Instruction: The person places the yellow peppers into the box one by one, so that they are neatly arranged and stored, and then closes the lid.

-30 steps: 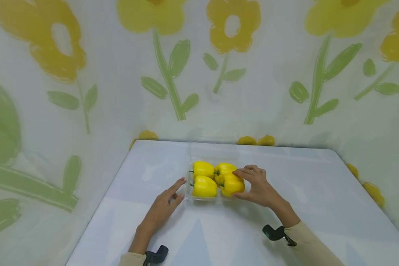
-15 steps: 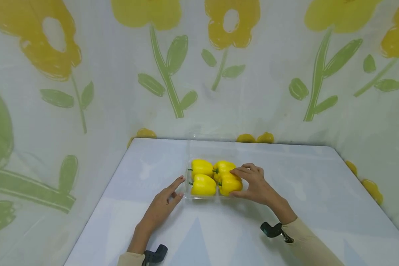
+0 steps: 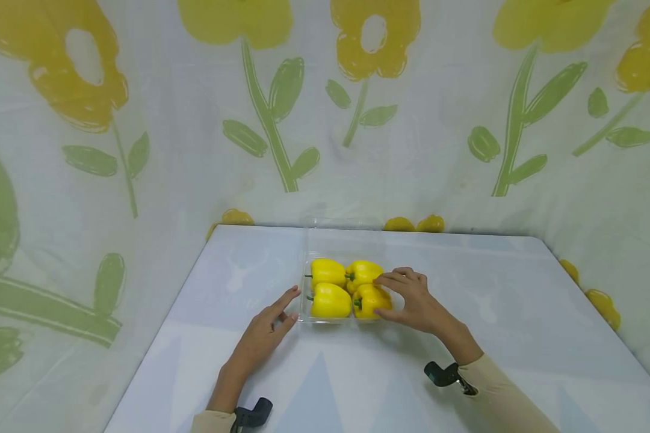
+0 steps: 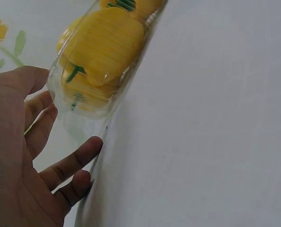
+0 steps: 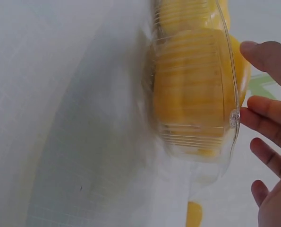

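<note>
Several yellow bell peppers sit in two rows inside a clear plastic clamshell box [image 3: 305,310]. The front right pepper [image 3: 369,304] lies low in its corner, stem to the left. My right hand [image 3: 418,304] is spread beside that pepper at the box's right side. In the right wrist view, the thumb [image 5: 258,52] is near the pepper and the fingers lie along the rim, gripping nothing. At the left side, my left hand [image 3: 262,340] has its thumb at the box's edge, with loose fingers. The front left pepper [image 3: 330,300] is nearest to it.
The box's clear lid [image 3: 343,234] stands raised at the back, near the far edge of the pale table [image 3: 466,385]. Behind it hangs a white backdrop [image 3: 411,174] printed with flowers. Dark wrist cameras [image 3: 443,374] are worn on both wrists.
The front right pepper has turned and settled lower into the box, and my right hand has let go of it. My left hand has stayed beside the box.
</note>
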### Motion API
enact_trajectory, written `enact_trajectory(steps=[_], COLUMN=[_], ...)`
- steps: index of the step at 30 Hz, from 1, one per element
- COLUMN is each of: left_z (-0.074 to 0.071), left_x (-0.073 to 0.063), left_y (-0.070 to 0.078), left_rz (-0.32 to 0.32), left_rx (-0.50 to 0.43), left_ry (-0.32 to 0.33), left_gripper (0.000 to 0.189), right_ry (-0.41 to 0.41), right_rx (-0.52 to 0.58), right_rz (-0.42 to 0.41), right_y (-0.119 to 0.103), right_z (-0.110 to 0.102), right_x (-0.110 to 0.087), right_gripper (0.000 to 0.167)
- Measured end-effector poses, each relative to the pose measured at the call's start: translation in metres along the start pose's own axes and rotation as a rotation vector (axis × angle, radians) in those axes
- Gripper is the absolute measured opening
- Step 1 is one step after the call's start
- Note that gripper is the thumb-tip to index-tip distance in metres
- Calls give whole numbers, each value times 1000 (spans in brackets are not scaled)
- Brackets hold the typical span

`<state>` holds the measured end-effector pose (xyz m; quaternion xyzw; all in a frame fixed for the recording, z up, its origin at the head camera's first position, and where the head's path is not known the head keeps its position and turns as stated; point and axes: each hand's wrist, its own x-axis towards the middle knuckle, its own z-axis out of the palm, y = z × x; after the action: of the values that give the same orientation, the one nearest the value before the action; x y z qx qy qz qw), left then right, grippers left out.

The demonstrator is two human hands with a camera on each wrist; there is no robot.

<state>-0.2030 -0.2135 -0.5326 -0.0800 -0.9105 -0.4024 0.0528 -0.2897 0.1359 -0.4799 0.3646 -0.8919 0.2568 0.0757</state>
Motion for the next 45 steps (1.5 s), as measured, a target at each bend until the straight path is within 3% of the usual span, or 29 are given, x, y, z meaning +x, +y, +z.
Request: enact_trajectory(steps=[11, 16, 23, 28, 33, 40, 45], left_z=[-3, -2, -2, -1, 1, -1, -1], left_x=[0, -1, 0, 2, 2, 0, 0], left_y=[1, 2, 3, 2, 0, 0, 2], left_rz=[-2, -3, -3, 1, 4, 0, -3], left_rx=[-1, 6, 6, 9, 8, 18, 13], left_ry=[-3, -2, -6, -1, -7, -12, -11], left_gripper=[53, 53, 54, 53, 53, 52, 52], right_ry=[12, 62, 230, 331, 342, 445, 452], right_rx=[19, 81, 199, 444, 621, 840, 868], right_rz=[-3, 54, 228, 459, 681, 708, 710], right_y=[0, 2, 10, 24, 40, 44, 47], right_z=[4, 7, 13, 17, 29, 47, 49], right_x=[1, -3, -7, -6, -7, -1, 3], right_gripper=[49, 45, 37, 40, 53, 52, 54])
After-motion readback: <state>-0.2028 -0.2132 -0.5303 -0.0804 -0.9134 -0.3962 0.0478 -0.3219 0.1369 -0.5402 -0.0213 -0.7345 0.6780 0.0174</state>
